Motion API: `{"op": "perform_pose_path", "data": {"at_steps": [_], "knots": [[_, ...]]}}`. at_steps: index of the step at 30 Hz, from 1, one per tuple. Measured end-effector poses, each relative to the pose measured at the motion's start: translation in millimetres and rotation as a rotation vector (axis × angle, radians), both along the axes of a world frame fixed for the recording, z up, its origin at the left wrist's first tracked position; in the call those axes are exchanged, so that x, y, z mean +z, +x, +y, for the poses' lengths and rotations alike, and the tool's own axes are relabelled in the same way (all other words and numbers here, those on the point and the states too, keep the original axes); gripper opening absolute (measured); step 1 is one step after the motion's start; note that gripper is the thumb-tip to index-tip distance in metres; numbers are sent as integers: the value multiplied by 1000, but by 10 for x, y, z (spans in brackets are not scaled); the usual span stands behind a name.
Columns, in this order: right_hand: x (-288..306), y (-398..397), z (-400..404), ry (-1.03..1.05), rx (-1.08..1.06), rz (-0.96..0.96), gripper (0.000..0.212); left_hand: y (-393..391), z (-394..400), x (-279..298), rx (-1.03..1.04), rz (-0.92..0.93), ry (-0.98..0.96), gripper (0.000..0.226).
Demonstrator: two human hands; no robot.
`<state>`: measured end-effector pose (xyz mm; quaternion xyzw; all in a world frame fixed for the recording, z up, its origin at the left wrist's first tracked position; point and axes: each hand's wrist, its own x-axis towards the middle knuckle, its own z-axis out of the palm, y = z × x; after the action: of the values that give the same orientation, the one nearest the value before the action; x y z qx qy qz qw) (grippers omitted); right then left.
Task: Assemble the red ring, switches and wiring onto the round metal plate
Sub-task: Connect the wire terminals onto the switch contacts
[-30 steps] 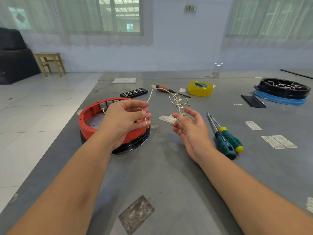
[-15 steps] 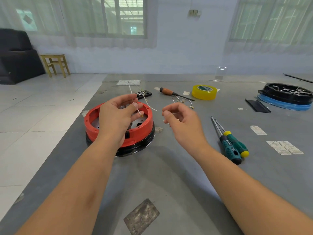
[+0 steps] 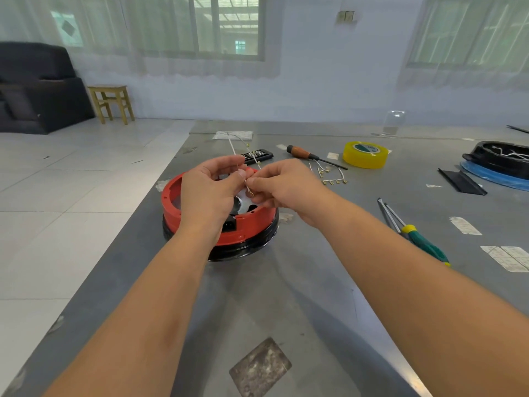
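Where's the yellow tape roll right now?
In the head view the yellow tape roll lies flat on the table's far right side, just right of the wooden-handled screwdriver and beyond the loose wires.

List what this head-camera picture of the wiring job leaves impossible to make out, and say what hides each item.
- Round metal plate, head view: only a sliver shows inside the red ring; both hands cover the rest.
- White wire: its brass terminal is too small to read; the left hand and right hand pinch it.
- Black tray: cut off by the right edge.
- Green screwdriver: handle end hidden behind the right forearm.
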<state>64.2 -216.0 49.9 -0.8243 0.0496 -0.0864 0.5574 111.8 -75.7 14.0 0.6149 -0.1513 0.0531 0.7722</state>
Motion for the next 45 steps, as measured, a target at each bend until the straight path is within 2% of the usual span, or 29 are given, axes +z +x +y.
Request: {"op": "perform_pose_path", "data": {"at_steps": [5, 10, 13, 17, 20, 24, 26, 28, 31, 35, 41, 45], "knots": [[36, 24, -37, 44, 89, 85, 3, 41, 62, 43, 34, -44, 164, 24], [48, 63, -38, 20, 121, 139, 7, 72, 182, 142, 101, -156, 490, 18], [63, 80, -18, 31, 105, 143, 1, 75, 280, 182, 89, -126, 585, 19], [98, 74, -8, 47, 111, 145, 1, 27, 321, 188, 54, -60, 529, 12], [101, 67, 17, -55, 119, 147, 3, 31, 275, 224, 33, -26, 477, 7], [91, 59, 33, -119, 138, 121, 6, 93, 176, 284, 23, 9, 533, 10], [81, 54, 5, -188, 102, 63, 6, 113, 153, 330, 2, 41, 548, 9], [60, 52, -39, -360, 51, -53, 14, 120, 155, 372, -19, 77, 555, 7], [31, 34, -83, -507, 123, -188, 24, 130, 172, 409, -58, 109, 551, 12], [-1, 62, -104, -714, 224, -259, 18, 127, 200, 403, -119, 125, 553, 12], [-47, 131, -61, -785, 237, -369, 10, 135, 270, 351, -114, 78, 517, 6], [-111, 127, -2, -874, 274, -375, 13, 113, 329, 261, -38, 16, 539, 16]]}}
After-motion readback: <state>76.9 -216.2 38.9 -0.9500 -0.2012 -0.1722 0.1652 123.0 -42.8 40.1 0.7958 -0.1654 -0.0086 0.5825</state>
